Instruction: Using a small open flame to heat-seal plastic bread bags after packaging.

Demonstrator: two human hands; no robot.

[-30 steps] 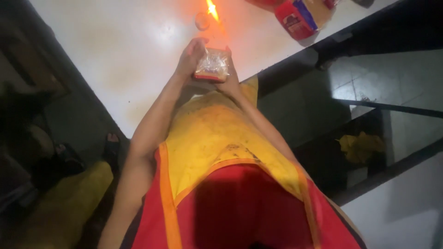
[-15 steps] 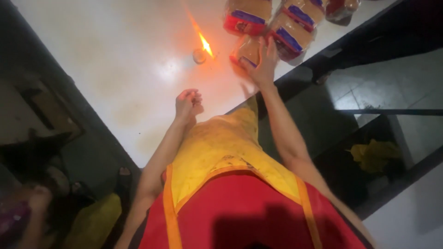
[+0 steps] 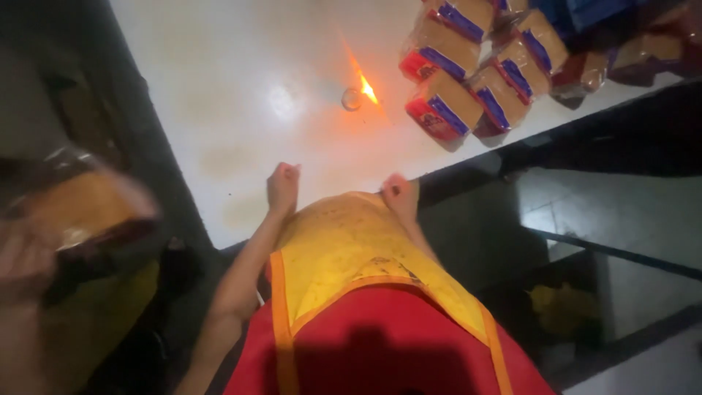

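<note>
Both hands curled into loose fists, holding nothing: left hand (image 3: 283,184) and right hand (image 3: 399,194) at the near edge of the white desk (image 3: 219,95). Small flame (image 3: 368,89) burning beyond, just beside wrapped bread loaves (image 3: 468,80).

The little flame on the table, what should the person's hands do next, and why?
Probably the left hand should reach sideways for the blurred bagged loaf that another person's hand holds beside the table. The left hand and the right hand both rest curled and empty at the table edge, and the flame burns with nothing held to it.
</note>
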